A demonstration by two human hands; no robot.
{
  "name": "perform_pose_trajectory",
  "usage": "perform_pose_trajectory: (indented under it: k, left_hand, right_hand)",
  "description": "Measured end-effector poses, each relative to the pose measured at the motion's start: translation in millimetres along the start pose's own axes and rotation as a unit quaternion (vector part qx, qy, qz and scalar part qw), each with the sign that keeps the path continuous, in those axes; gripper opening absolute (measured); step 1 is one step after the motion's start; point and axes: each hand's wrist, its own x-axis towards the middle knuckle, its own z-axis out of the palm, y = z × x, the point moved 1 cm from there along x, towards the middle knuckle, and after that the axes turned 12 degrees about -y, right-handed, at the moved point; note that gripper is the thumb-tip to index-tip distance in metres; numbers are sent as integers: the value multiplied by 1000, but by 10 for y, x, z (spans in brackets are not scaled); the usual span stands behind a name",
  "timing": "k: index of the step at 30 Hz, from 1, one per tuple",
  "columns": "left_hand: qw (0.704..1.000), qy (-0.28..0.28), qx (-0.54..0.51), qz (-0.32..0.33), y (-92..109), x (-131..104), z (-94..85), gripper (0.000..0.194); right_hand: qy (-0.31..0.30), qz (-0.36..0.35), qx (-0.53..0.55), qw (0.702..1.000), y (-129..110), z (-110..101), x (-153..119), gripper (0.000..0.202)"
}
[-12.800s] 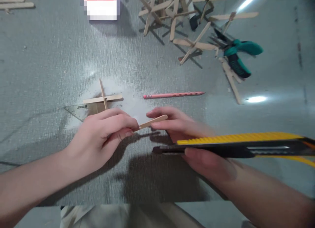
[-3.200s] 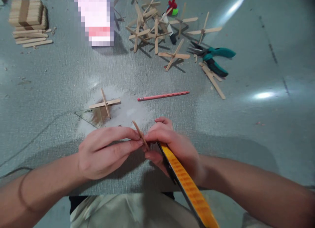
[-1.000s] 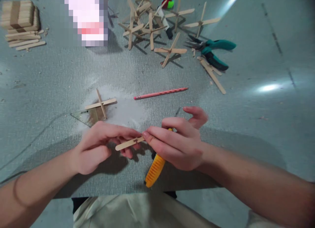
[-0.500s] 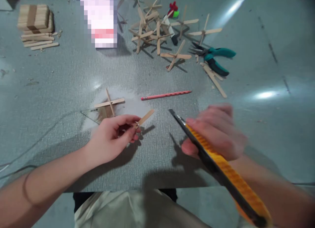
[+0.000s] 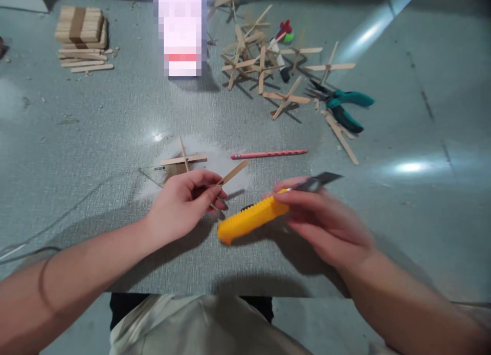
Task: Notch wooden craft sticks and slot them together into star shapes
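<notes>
My left hand (image 5: pixel 184 204) pinches a wooden craft stick (image 5: pixel 235 172) between thumb and fingers, its flat end sticking out to the upper right. The stick's lower part is hidden in the fingers. In my right hand (image 5: pixel 330 222) is a yellow utility knife (image 5: pixel 253 220), gripped near its blade end. The dark blade points right, while the handle's butt reaches toward my left hand without clearly touching it. Just beyond my left hand lies a cross of two craft sticks (image 5: pixel 195 159), partly over a clear set square (image 5: pixel 148 176). A pink pencil (image 5: pixel 268 154) lies beyond both hands.
Several crossed-stick pieces (image 5: pixel 286 98) are piled at the back, with a glue tube or marker (image 5: pixel 279 58) among them. Teal-handled pliers (image 5: pixel 355 97) and loose sticks (image 5: pixel 343 140) lie at right. Banded stick bundles (image 5: pixel 79 25) sit back left, beside a pixelated upright object (image 5: pixel 182 32).
My right hand has turned the utility knife around: its blade pointed up and left, and now points right with the handle toward my left hand. The left hand keeps the stick; the view shifted slightly.
</notes>
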Motion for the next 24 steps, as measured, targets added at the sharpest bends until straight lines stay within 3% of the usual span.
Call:
perform_pose_trajectory:
  k: [3, 6, 10, 13, 16, 19, 21, 24]
  left_hand:
    - [1000, -3, 18, 5, 10, -4, 17, 9]
    - [999, -7, 33, 13, 14, -6, 17, 9]
    - [999, -5, 46, 12, 12, -4, 19, 13]
    - [999, 1, 43, 14, 11, -7, 25, 12]
    - [998, 1, 57, 14, 4, -17, 15, 12]
    - [992, 2, 123, 28, -4, -27, -9, 12]
    - [986, 3, 162, 44, -8, -28, -22, 13]
    - [980, 8, 192, 57, -12, -22, -26, 15]
  right_hand:
    - [-27, 9, 176, 984, -42, 82, 31, 32]
    - [-30, 19, 284, 958, -40, 172, 77, 29]
    - [-27, 24, 366, 930, -37, 185, 95, 13]
    - [-22, 24, 379, 925, -56, 149, 72, 9]
    - [-7, 59, 301, 952, -49, 110, 49, 19]
    - [-4, 77, 80, 994, -22, 65, 58, 34]
    - [-21, 48, -55, 997, -14, 49, 80, 39]
    - [-36, -4, -142, 989, -25, 62, 114, 47]
